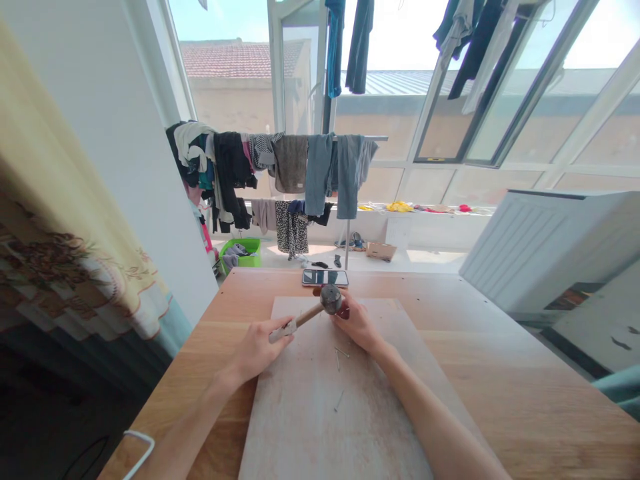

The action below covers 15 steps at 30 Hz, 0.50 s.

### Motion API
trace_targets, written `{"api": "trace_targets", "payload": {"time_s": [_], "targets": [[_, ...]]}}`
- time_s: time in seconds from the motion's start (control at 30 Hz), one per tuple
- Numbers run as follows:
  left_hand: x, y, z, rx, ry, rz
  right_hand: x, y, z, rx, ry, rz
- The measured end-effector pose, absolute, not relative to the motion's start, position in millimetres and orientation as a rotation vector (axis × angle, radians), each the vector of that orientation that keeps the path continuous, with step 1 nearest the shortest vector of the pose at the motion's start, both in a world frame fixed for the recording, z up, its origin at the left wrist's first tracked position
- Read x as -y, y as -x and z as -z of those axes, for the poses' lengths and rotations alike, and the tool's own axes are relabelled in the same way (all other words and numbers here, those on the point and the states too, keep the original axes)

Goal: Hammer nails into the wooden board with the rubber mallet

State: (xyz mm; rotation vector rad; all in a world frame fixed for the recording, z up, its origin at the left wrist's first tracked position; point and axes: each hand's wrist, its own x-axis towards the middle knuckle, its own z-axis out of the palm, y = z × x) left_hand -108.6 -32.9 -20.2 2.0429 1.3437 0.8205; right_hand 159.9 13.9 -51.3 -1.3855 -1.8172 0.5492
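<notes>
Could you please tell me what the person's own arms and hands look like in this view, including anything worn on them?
The left forearm and right forearm are bare, with no sleeve in view. The left hand and right hand wear no gloves, and neither wrist shows a watch or band.

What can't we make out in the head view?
Hammer head: hides whatever the right hand holds; only a dark red thing shows.
Nails: too small to judge length or whether any is driven in.
Left hand: covers part of the handle.
Phone: screen unreadable, too small.
</notes>
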Motion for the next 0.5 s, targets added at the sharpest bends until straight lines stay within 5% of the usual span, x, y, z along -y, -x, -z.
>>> {"api": "trace_targets", "payload": {"time_s": [0.5], "targets": [[32.2, 108.6, 22.6, -1.417, -2.029, -0.871, 23.9, -200.2, 4.1, 2.428, 1.58, -0.521]]}}
